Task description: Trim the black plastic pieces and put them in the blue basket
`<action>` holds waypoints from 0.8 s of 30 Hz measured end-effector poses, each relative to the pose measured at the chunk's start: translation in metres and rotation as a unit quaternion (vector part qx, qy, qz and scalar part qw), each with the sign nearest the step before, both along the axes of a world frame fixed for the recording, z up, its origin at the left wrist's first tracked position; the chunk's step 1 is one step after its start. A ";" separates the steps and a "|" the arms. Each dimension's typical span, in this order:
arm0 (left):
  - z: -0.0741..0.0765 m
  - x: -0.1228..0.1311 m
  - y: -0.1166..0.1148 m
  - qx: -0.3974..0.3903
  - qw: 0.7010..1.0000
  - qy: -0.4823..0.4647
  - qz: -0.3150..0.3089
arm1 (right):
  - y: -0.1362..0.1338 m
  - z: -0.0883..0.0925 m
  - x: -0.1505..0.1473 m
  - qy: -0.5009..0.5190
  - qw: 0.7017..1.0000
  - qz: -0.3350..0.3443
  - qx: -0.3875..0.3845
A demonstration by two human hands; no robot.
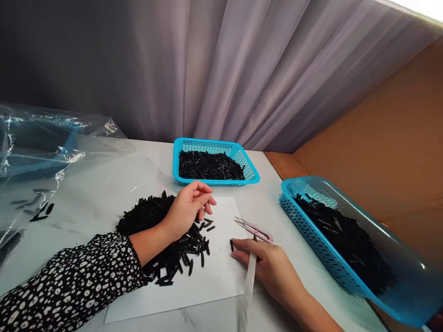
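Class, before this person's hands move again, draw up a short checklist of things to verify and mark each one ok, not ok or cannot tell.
1. Left hand rests on the pile of black pieces: ok.
2. Right hand lies on the white sheet with a pale strip under its fingers: ok.
3. Pink snips free, beside the right hand: ok.
4. Snips closed: cannot tell.
5. Far blue basket flat on the table: ok.
6. Near blue basket level: not ok, tilted.

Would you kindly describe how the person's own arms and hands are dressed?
The left arm wears a long black sleeve dotted with small white spots, ending at the forearm. The right arm is bare, with no sleeve in view. Both the left hand and right hand are bare, without gloves.
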State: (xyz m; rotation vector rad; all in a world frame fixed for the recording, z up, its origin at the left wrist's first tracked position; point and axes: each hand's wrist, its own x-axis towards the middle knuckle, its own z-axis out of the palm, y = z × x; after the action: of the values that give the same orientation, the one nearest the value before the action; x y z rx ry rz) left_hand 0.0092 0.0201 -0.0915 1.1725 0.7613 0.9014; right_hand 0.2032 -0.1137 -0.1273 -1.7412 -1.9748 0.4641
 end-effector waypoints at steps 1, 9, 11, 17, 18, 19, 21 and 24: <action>0.000 0.000 0.000 0.000 1.000 -0.002 -0.002 | -0.001 -0.004 -0.001 -0.005 1.000 0.008 0.025; 0.000 0.000 -0.002 0.013 0.999 0.037 -0.025 | 0.009 -0.010 -0.006 -0.004 0.996 0.029 0.089; 0.000 -0.001 -0.002 0.031 0.998 0.055 -0.026 | 0.010 -0.009 -0.008 0.029 0.996 0.025 0.078; 0.004 -0.005 -0.011 0.148 0.978 0.134 -0.062 | 0.035 0.022 -0.014 0.220 0.972 -0.082 0.016; 0.005 -0.005 -0.013 0.158 0.974 0.144 -0.078 | 0.043 0.030 -0.015 0.262 0.961 -0.092 0.012; 0.006 -0.005 -0.014 0.162 0.973 0.145 -0.082 | 0.051 0.038 -0.017 0.300 0.950 -0.091 0.006; 0.006 -0.006 -0.014 0.162 0.976 0.133 -0.064 | 0.067 0.048 -0.021 0.358 0.931 -0.075 -0.013; 0.005 -0.006 -0.010 0.148 0.984 0.103 -0.002 | 0.082 0.050 -0.027 0.414 0.907 -0.057 -0.049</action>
State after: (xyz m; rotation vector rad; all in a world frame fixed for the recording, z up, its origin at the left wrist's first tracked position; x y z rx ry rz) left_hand 0.0032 0.0102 -0.0869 1.5471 0.8082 0.9201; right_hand 0.1765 -0.0319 -0.0774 -1.3562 -1.2446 1.0646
